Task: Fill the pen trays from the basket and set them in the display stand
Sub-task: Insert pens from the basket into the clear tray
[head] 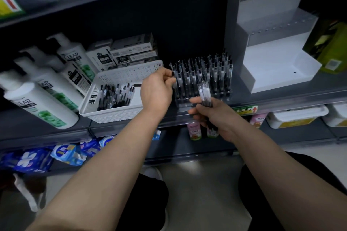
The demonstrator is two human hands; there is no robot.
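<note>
Clear glossy plastic pen tray (203,97); white perforated matt plastic basket (120,77).

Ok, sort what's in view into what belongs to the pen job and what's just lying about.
Job: white perforated plastic basket of black pens; clear plastic pen tray; white stepped display stand; pen bundle in right hand; left hand pinching single pen.
Lying about: white shampoo pump bottles; stacked cartons; blue packets; pink bottles.
</note>
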